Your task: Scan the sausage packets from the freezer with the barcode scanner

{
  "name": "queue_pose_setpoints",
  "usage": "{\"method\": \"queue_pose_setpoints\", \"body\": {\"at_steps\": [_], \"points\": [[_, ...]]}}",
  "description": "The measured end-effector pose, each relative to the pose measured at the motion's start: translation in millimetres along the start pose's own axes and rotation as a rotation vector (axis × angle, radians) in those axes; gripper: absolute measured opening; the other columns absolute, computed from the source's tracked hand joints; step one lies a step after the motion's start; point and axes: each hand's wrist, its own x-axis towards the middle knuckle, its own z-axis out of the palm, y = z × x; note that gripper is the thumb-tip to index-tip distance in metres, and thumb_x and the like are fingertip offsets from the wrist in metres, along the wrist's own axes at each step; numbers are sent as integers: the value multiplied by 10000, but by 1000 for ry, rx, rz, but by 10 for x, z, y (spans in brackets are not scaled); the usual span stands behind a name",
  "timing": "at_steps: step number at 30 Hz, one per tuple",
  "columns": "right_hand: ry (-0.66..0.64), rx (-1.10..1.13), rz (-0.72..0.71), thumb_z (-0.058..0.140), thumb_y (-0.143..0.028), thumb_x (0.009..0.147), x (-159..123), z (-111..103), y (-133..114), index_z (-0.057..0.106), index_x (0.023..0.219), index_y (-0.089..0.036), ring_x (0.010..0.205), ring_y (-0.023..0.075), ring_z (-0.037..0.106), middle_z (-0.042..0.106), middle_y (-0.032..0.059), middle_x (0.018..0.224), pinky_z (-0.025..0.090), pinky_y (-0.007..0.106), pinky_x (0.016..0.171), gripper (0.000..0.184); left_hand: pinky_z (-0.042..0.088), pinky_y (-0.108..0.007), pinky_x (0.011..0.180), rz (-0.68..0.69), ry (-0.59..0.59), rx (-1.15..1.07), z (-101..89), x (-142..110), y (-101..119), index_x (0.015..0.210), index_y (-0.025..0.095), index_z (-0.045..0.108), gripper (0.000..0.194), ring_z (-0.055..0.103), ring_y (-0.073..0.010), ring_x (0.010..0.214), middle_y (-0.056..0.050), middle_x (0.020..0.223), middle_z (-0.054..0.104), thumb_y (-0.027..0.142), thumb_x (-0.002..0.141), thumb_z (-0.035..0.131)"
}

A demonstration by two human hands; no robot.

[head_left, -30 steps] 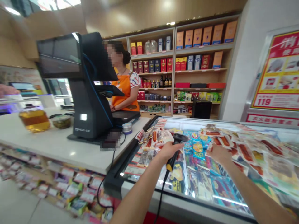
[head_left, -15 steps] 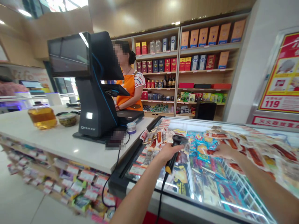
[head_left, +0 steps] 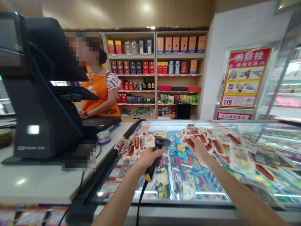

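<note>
The left hand [head_left: 147, 158] was wrapped around the scanner [head_left: 153, 164], thumb across the neck just below its head, holding it tilted above the glass-topped freezer [head_left: 174, 211]. The right hand [head_left: 198, 148] had its fingers bent at a sausage packet [head_left: 188, 142]; whether they gripped it could not be told. That packet lay at the near left edge of the right pile [head_left: 242, 157], spread over the glass, while the left pile [head_left: 138, 142] sat just beyond the left hand. Blue packs [head_left: 181, 148] showed between the piles. The cable [head_left: 139, 201] hung from the scanner's handle. To the left, the counter [head_left: 35, 185] bore the register [head_left: 39, 103] and a small tub [head_left: 103, 137]. Behind the register stood a person in an orange apron [head_left: 96, 95]. Farther back, shelves [head_left: 178, 56] held boxes and bottles, with a red and yellow poster [head_left: 245, 78] to their right.
</note>
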Motion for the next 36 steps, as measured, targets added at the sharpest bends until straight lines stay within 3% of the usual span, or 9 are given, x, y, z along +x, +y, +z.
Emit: {"method": "queue_pose_setpoints", "body": {"at_steps": [6, 17, 24, 36], "points": [[-73, 27, -38, 526, -423, 658, 28, -120, -52, 526, 1010, -142, 841, 197, 511, 545, 92, 929, 381, 297, 747, 450, 327, -210, 415, 23, -46, 96, 69, -52, 106, 610, 140, 473, 326, 456, -84, 391, 13, 473, 502, 461, 634, 525], [-102, -18, -30, 547, -341, 640, 38, -216, -31, 506, 1044, -119, 867, 186, 496, 518, 96, 939, 369, 282, 789, 463, 327, -218, 431, -16, -62, 206, 123, -61, 199, 550, 134, 491, 316, 444, -88, 387, 4, 448, 496, 436, 642, 504], [-116, -21, -8, 539, -321, 646, 36, -196, -52, 516, 1030, -161, 894, 191, 489, 525, 83, 958, 382, 280, 751, 416, 328, -211, 433, 22, -166, 181, 91, -8, 154, 554, 129, 501, 336, 446, -85, 393, 1, 448, 495, 454, 637, 516], [-141, -53, -5, 556, -337, 629, 103, -219, -88, 502, 1054, -158, 896, 200, 497, 527, 85, 967, 370, 285, 756, 464, 321, -209, 414, 10, -131, 154, 46, -40, 253, 576, 132, 501, 322, 447, -84, 386, 7, 458, 501, 449, 612, 540]]}}
